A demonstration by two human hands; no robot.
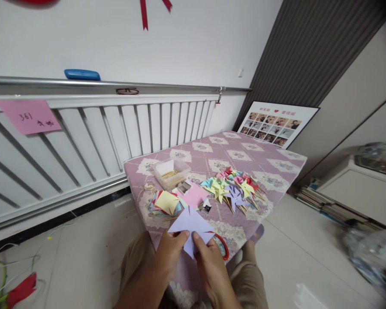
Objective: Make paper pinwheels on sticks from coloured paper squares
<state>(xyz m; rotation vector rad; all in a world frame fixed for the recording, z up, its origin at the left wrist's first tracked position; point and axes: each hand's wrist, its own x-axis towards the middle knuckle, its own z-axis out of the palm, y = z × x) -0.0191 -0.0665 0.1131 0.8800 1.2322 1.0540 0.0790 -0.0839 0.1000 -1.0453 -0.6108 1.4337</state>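
Note:
A purple paper square (190, 221) with slits cut in from its corners is held between my two hands, over the near end of the cloth-covered table. My left hand (173, 244) pinches its left side, thumb on top. My right hand (209, 253) grips the right side the same way, its thumb close to the middle of the sheet. Behind my right hand shows the red handle (224, 245) of some tool, its other end hidden. Just beyond the sheet are a stack of coloured paper squares (167, 202) and a pink sheet (193, 195).
A clear plastic box (171, 171) with thin wooden sticks stands toward the radiator (116, 133). Finished paper pinwheels (234, 189) on sticks lie piled at the right. A photo board (276, 124) leans at the table's far end. Cables and a red flower-like item (21, 292) lie on the floor.

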